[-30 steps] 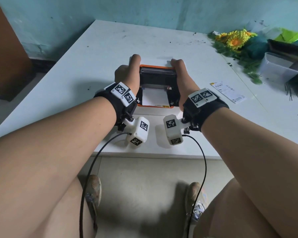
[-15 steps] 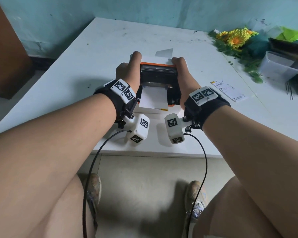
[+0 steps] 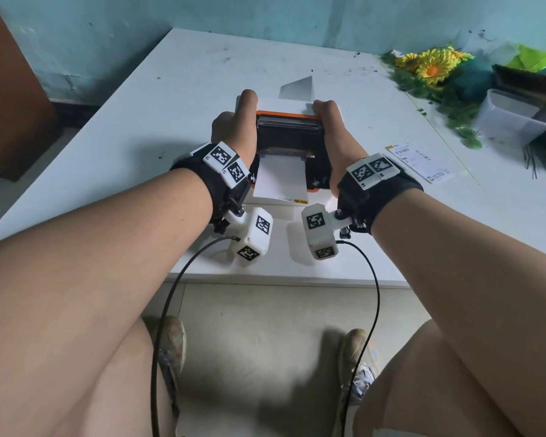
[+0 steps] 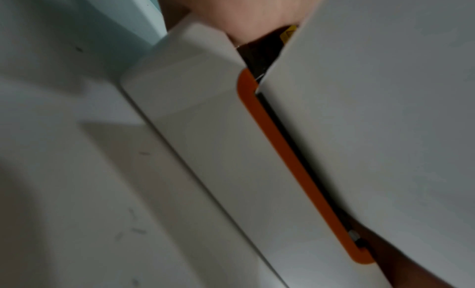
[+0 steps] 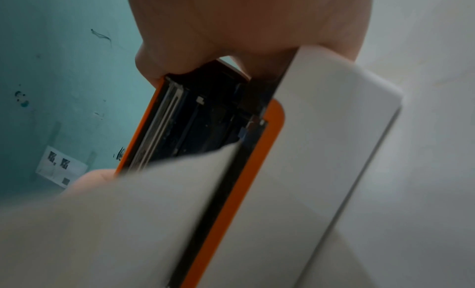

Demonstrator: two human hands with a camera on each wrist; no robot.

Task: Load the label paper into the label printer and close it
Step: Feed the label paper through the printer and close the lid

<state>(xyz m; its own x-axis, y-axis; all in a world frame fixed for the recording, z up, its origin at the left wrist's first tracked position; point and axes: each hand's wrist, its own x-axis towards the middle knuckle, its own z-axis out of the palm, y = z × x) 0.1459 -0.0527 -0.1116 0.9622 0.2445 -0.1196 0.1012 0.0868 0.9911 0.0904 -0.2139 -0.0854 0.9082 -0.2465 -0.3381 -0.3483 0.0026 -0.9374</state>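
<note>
Left hand (image 3: 234, 127) and right hand (image 3: 328, 121) apparently grip label printer (image 3: 289, 134) between them.

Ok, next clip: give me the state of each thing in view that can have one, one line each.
label printer lid: partly open, gap visible above the base.
label printer base: resting on the table.
label paper: fed in, end sticking out toward the person.
left hand: grip on the lid's left edge.
right hand: grip on the lid's right edge.
printed label: flat on the table, untouched.
</note>
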